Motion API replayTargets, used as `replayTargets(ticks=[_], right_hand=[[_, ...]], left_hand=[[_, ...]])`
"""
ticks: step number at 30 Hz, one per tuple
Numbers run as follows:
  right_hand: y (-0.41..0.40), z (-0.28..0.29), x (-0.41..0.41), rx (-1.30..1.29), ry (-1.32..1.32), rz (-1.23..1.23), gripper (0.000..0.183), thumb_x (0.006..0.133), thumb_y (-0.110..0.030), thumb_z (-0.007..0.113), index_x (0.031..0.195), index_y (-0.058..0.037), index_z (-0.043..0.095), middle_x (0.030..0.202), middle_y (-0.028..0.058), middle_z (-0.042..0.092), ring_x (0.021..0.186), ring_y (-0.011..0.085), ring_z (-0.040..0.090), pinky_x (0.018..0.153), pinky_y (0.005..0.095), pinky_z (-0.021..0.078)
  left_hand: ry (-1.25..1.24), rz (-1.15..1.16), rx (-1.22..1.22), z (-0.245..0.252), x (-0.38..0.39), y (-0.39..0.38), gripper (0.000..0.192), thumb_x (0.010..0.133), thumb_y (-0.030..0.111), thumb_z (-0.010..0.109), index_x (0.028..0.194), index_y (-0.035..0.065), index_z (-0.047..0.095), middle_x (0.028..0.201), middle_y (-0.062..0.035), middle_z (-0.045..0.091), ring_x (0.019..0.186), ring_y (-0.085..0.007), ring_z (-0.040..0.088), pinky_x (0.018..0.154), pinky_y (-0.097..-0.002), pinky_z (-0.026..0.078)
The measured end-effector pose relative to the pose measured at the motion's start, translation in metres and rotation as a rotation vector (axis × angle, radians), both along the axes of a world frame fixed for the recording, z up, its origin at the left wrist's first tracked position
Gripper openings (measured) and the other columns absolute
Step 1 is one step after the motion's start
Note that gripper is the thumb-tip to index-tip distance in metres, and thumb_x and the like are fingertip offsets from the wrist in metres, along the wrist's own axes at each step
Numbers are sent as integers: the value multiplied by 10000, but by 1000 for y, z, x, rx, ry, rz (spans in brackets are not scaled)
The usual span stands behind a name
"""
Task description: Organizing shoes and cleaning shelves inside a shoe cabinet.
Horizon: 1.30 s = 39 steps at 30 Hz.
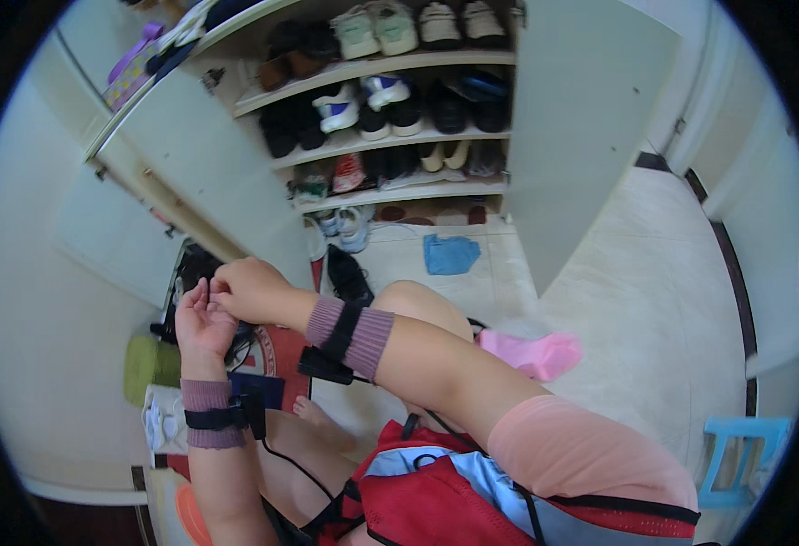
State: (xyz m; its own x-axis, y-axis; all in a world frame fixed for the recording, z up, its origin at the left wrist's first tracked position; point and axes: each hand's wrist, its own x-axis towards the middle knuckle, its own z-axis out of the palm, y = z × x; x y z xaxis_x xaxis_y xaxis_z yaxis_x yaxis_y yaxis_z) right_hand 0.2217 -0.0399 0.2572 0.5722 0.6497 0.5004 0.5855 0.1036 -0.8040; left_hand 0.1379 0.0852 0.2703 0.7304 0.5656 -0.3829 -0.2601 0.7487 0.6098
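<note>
My left hand [206,326] is raised palm up at the left, its fingers loosely curled. Against its fingers rest the fingertips of my right hand [249,290], which is bent over from the right. Whether a small thing lies between the fingertips cannot be told. Both wrists wear ribbed purple cuffs with black straps and small black devices. Beyond the hands stands a shoe cabinet with open doors [590,123] and shelves [385,66] of shoes. A black shoe [349,274] and a blue cloth [450,254] lie on the tiled floor in front of it.
Left of my legs are a red mat [290,358], a green cushion-like object [150,368] and a white bag [164,418]. A pink cloth or bag [536,353] lies right of my knee. At the far right stands a light blue plastic stool [744,430].
</note>
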Motion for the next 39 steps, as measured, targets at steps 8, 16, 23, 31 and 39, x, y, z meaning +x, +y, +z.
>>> replayTargets(ticks=[8,16,23,31,39], right_hand=[[-117,-12,74,-16,-8,-382,137,687,-163,596,747,-71,678,779,148,658,778,342,634,690,437,507],[-167,-7,91,15,84,-568,145,707,-189,585,745,-64,647,766,143,639,792,335,608,688,441,490],[-166,38,71,486,41,-534,106,703,-103,601,761,-22,637,725,144,638,672,287,633,619,349,501],[-361,72,47,390,204,-530,210,896,-227,556,868,-41,650,779,37,653,686,95,582,608,231,446],[-523,-212,86,-1037,169,-875,608,650,-367,771,1122,-42,569,993,147,616,958,262,596,808,361,483]], left_hand=[[182,-256,-110,-30,103,-103,174,859,135,486,994,53,561,1032,-77,575,973,-215,558,835,-383,468],[123,-491,100,-6,150,-152,208,865,131,468,1031,48,562,1035,-95,612,970,-225,590,870,-376,467],[-385,-986,-103,-71,139,-60,161,842,108,492,973,40,557,932,-88,590,854,-198,572,766,-335,475],[129,-394,-93,-57,156,-123,250,839,111,527,1075,30,542,1027,-94,525,891,-187,531,783,-333,452],[48,-545,-103,-42,161,-139,190,859,103,526,1036,38,552,1010,-98,571,882,-192,565,768,-340,457]])
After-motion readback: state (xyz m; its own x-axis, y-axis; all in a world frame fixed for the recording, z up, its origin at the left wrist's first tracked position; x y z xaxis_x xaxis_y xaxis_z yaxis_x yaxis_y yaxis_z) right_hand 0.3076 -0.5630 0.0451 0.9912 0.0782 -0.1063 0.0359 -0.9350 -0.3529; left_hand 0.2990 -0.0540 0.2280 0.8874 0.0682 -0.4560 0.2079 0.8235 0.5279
